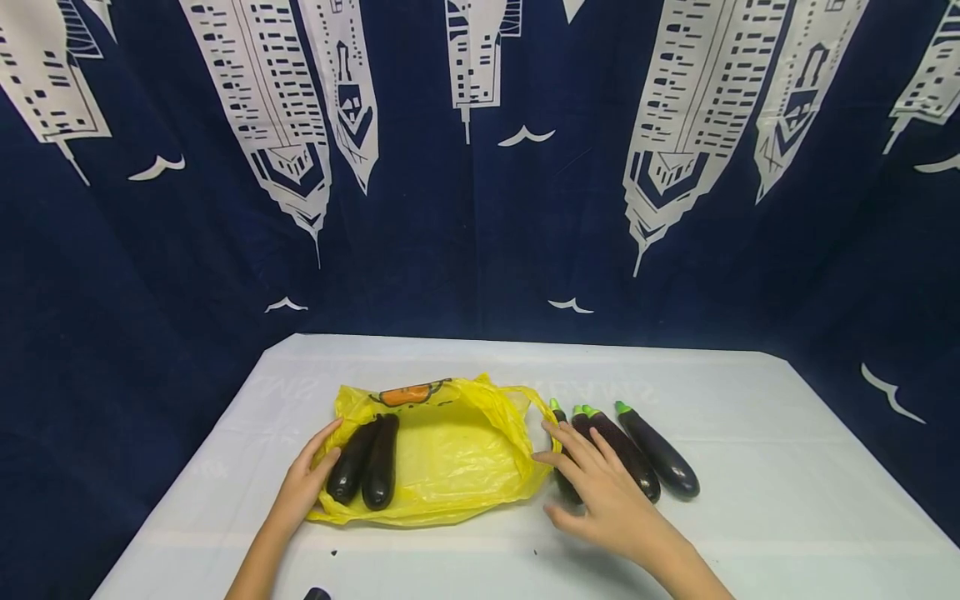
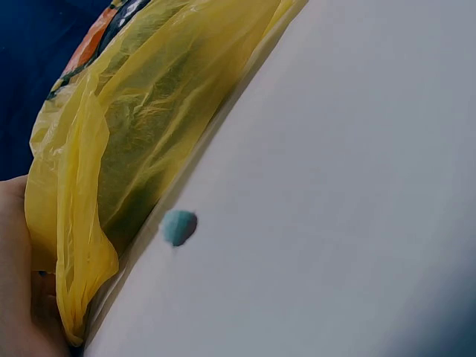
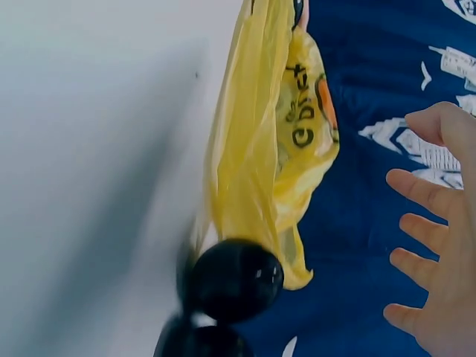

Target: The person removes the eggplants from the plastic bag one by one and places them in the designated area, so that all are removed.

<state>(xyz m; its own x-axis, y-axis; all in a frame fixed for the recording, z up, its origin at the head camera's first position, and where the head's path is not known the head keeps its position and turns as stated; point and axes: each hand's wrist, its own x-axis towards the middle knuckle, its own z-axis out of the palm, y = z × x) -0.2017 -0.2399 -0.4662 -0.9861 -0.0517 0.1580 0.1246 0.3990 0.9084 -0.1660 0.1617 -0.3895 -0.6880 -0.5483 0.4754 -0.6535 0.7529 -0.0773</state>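
A yellow plastic bag (image 1: 465, 467) lies on its side with its mouth facing me. Inside it, at the left, two dark eggplants (image 1: 380, 462) rest side by side. My left hand (image 1: 303, 479) holds the bag's left edge between thumb and fingers; in the left wrist view the yellow film (image 2: 82, 223) bunches beside that hand (image 2: 15, 275). My right hand (image 1: 600, 492) is spread and holds nothing, just right of the bag and over several loose eggplants (image 1: 660, 450) with green stem ends. In the right wrist view its fingers are apart, away from the rounded eggplant ends (image 3: 234, 279).
A white-covered table (image 1: 750, 500) carries everything. Behind it hangs a navy cloth (image 1: 480, 225) with white building prints. Small dark specks lie near the front, and a dark object (image 1: 317, 593) shows at the bottom edge.
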